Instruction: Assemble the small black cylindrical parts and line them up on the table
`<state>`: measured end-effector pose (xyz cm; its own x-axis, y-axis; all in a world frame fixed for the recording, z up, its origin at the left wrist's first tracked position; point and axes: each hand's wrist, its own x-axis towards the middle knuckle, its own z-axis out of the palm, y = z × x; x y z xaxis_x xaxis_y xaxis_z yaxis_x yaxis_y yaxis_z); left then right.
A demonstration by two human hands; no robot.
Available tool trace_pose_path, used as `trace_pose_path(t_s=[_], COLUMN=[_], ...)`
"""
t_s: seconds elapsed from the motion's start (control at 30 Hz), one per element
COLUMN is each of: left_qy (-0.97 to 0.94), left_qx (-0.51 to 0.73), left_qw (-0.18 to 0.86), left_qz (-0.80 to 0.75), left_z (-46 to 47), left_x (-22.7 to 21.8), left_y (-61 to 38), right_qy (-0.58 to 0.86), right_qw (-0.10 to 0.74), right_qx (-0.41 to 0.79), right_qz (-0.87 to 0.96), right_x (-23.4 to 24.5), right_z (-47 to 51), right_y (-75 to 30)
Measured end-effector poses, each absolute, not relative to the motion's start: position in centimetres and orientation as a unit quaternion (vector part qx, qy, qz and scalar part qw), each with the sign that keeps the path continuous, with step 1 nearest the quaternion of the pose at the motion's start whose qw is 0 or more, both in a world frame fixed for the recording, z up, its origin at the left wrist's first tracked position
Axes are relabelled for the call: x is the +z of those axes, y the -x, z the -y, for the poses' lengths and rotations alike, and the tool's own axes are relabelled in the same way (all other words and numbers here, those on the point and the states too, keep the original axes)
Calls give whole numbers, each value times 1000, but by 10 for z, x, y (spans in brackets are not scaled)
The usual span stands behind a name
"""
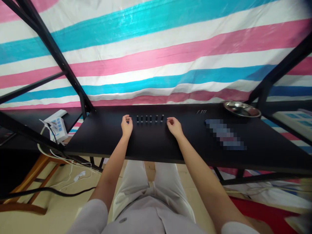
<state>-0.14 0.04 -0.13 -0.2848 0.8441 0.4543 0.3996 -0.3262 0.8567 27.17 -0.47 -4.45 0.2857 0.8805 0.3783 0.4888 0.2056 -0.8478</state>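
On the black table, several small dark cylinders (pixel 146 119) with light, shiny ends stand in a loose row between my hands. Just left of the row rests my left hand (pixel 127 126), fingers loosely curled with a gap to the thumb and nothing visible in it. At the row's right end is my right hand (pixel 175 127), also loosely curled, its fingertips close to the last cylinder but apart from it. I see nothing held there either. What the cylinders are is too small to tell.
Several tiny silvery pieces (pixel 201 111) lie toward the back right, near a round metal dish (pixel 240 110). A blurred-out bluish item (pixel 225 135) lies in front of them. Black frame posts (pixel 83 97) flank the table (pixel 156 146). A white power strip (pixel 58 128) is at left.
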Motion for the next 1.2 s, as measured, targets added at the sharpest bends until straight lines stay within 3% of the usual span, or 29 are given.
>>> trace_pose_path(t_s=[0.17,0.57,0.8,0.93,1.07,1.2], left_qy=[-565,-567,-628,-728,-762,-767], left_qx=[588,597,598,529,465,451], left_qw=[186,175,119,174,243,229], left_qz=[-548,-540,-483,-400,-379,-396], left_z=[1,-2,18,35,37,33], left_x=[0,-4,15,34,50,57], left_y=[1,2,-12,-36,-54,-59], right_qy=[590,674,600,539,493,491], right_qw=[508,362,461,469,404,339], right_qx=[184,99,157,92,12,-66], right_qz=[600,636,634,694,771,799], right_x=[-43,-31,-14,16,49,66], right_z=[5,-4,4,18,32,41], right_y=[-269,-255,-254,-248,-239,-234])
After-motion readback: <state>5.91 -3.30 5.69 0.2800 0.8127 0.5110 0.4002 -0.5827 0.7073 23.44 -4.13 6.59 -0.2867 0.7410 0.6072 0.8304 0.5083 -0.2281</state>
